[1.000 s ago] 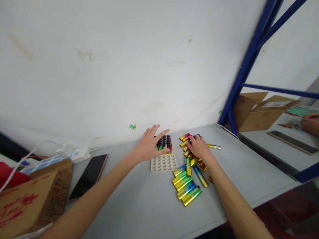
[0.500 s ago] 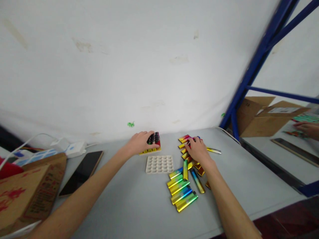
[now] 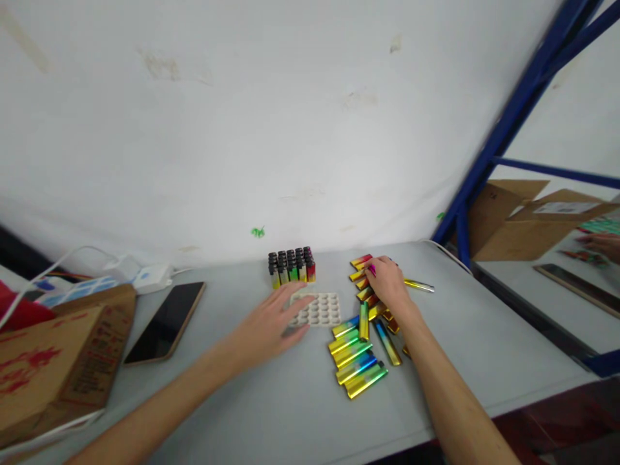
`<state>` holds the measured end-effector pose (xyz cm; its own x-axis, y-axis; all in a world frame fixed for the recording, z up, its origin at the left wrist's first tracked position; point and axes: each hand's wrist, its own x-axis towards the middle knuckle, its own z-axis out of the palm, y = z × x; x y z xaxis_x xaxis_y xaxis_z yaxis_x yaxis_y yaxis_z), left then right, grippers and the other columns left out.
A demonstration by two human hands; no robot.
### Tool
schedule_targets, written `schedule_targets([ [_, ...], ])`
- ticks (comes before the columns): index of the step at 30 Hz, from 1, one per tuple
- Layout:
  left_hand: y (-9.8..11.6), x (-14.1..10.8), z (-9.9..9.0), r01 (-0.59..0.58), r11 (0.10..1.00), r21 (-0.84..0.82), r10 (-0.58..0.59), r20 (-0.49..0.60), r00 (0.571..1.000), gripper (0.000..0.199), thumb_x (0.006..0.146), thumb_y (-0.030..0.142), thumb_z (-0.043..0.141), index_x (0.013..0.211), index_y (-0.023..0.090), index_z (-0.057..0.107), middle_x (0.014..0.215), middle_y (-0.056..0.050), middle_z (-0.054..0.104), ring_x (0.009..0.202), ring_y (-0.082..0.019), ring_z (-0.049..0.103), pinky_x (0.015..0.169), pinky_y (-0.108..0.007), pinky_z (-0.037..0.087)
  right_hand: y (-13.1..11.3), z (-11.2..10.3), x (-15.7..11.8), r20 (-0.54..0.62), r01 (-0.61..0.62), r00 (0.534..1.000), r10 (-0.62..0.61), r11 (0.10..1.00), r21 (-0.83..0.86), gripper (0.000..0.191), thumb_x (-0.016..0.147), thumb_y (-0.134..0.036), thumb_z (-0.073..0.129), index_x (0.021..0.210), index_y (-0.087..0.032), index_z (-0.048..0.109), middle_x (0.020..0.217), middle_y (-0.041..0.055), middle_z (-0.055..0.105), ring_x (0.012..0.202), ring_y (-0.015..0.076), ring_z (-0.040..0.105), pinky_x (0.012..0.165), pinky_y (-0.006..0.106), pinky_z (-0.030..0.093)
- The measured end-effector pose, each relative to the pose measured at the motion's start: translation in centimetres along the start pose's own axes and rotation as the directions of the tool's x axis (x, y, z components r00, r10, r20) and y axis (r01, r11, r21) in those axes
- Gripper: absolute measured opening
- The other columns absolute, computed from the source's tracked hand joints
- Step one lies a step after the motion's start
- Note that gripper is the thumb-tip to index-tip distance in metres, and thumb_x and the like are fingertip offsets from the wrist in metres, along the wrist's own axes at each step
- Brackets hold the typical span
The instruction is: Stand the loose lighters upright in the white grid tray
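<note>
My left hand (image 3: 271,323) is open, fingers spread, over the left side of a white tray (image 3: 329,310) with rows of round hollows. Behind the tray, several black-topped lighters (image 3: 290,265) stand upright in a tight block. To the right, my right hand (image 3: 387,281) curls down over a row of shiny lighters, its fingers closed on a lighter with a magenta end (image 3: 371,270). Yellow-green and yellow-blue lighters (image 3: 356,352) lie loose on the table in front of it. Part of the pile is hidden under my right hand and forearm.
A phone (image 3: 167,323) and a printed cardboard box (image 3: 62,361) lie at the left, near a white power strip (image 3: 152,279). A blue metal frame (image 3: 484,161) rises at the right; beyond it are an open carton (image 3: 523,226) and another person's hand (image 3: 600,245).
My left hand has let go of the upright lighter block and moved toward me, over the white tray. My right hand stays at the pile, its fingers more closed.
</note>
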<state>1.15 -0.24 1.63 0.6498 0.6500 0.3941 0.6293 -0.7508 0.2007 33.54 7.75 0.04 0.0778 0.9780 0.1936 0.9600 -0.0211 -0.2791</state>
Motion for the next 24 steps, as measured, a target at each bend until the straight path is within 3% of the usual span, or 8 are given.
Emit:
schedule_targets([
  [3, -1.2, -3.1, 1.3, 0.067, 0.996, -0.065, -0.062, 0.077, 0.995, 0.046, 0.105, 0.032, 0.060, 0.151, 0.033, 0.060, 0.162, -0.010, 0.052, 0.147, -0.032, 0.053, 0.125, -0.052, 0.047, 0.0, -0.2, 0.0, -0.048, 0.031, 0.999, -0.025, 0.989, 0.146, 0.035, 0.100, -0.012, 0.050, 0.121, -0.020, 0.078, 0.126, 0.0117, 0.073, 0.107, 0.0219, 0.071, 0.100, 0.031, 0.050],
  [5, -2.1, -3.9, 1.5, 0.093, 0.991, -0.091, -0.086, 0.076, 0.993, 0.044, 0.107, 0.031, 0.058, 0.150, 0.033, 0.061, 0.160, -0.010, 0.052, 0.145, -0.031, 0.055, 0.124, -0.052, 0.048, 0.2, -0.3, 0.0, -0.099, 0.078, 0.994, -0.055, 0.964, 0.254, 0.036, 0.098, -0.009, 0.050, 0.119, -0.019, 0.078, 0.124, 0.0105, 0.074, 0.109, 0.0209, 0.071, 0.102, 0.031, 0.051],
  [10, -2.9, -3.7, 1.0, 0.098, 0.982, -0.164, -0.098, 0.010, 0.995, 0.034, 0.103, 0.029, 0.061, 0.135, 0.031, 0.073, 0.135, -0.010, 0.064, 0.125, -0.028, 0.067, 0.114, -0.046, 0.057, 0.4, -0.1, 0.3, -0.248, 0.118, 0.968, 0.023, 0.835, 0.537, 0.035, 0.089, -0.028, 0.070, 0.122, -0.018, 0.075, 0.127, 0.0130, 0.075, 0.101, 0.0245, 0.076, 0.100, 0.041, 0.057],
  [13, -2.3, -4.2, 1.0, 0.110, 0.974, -0.197, -0.114, -0.012, 0.993, 0.030, 0.102, 0.031, 0.064, 0.130, 0.031, 0.075, 0.128, -0.009, 0.063, 0.122, -0.027, 0.067, 0.112, -0.044, 0.058, -0.2, 0.5, 0.4, -0.156, 0.073, 0.985, 0.073, 0.643, 0.763, 0.047, 0.079, -0.047, 0.080, 0.114, -0.017, 0.077, 0.123, 0.0142, 0.077, 0.096, 0.0261, 0.076, 0.090, 0.042, 0.061],
  [16, -1.8, -4.8, 1.2, 0.138, 0.968, -0.211, -0.146, -0.025, 0.989, 0.033, 0.100, 0.031, 0.066, 0.132, 0.031, 0.073, 0.137, -0.010, 0.058, 0.130, -0.028, 0.063, 0.117, -0.045, 0.054, -2.1, 0.5, -0.5, 0.004, 0.005, 1.000, -0.020, 0.437, 0.899, 0.050, 0.078, -0.060, 0.080, 0.105, -0.019, 0.074, 0.099, 0.0095, 0.079, 0.084, 0.0229, 0.073, 0.077, 0.037, 0.060],
  [19, -2.0, -5.1, 1.4, 0.219, 0.956, -0.194, -0.232, -0.042, 0.972, 0.064, 0.093, 0.038, 0.076, 0.153, 0.028, 0.054, 0.149, -0.013, 0.053, 0.139, -0.034, 0.056, 0.122, -0.053, 0.049, -4.8, 0.0, -2.1, 0.087, -0.049, 0.984, -0.154, 0.240, 0.970, 0.048, 0.086, -0.064, 0.073, 0.111, -0.025, 0.061, 0.086, 0.0016, 0.076, 0.062, 0.0146, 0.061, 0.060, 0.029, 0.052],
  [21, -2.4, -5.0, 1.4, 0.257, 0.949, -0.183, -0.269, -0.044, 0.962, 0.079, 0.088, 0.045, 0.082, 0.157, 0.025, 0.048, 0.153, -0.015, 0.052, 0.143, -0.037, 0.052, 0.124, -0.057, 0.046, -6.6, -0.3, -3.1, 0.158, -0.111, 0.960, -0.231, 0.204, 0.973, 0.048, 0.089, -0.068, 0.068, 0.114, -0.028, 0.054, 0.076, -0.0046, 0.069, 0.048, 0.0108, 0.045, 0.047, 0.023, 0.039],
  [24, -2.8, -4.9, 1.5, 0.256, 0.948, -0.190, -0.267, -0.034, 0.963, 0.068, 0.086, 0.050, 0.083, 0.145, 0.026, 0.061, 0.152, -0.014, 0.055, 0.143, -0.039, 0.051, 0.125, -0.059, 0.043, -8.6, -0.1, -4.3, 0.186, -0.099, 0.951, -0.245, 0.331, 0.938, 0.047, 0.092, -0.072, 0.060, 0.109, -0.029, 0.053, 0.059, -0.0112, 0.049, 0.044, 0.0105, 0.030, 0.043, 0.022, 0.024],
])
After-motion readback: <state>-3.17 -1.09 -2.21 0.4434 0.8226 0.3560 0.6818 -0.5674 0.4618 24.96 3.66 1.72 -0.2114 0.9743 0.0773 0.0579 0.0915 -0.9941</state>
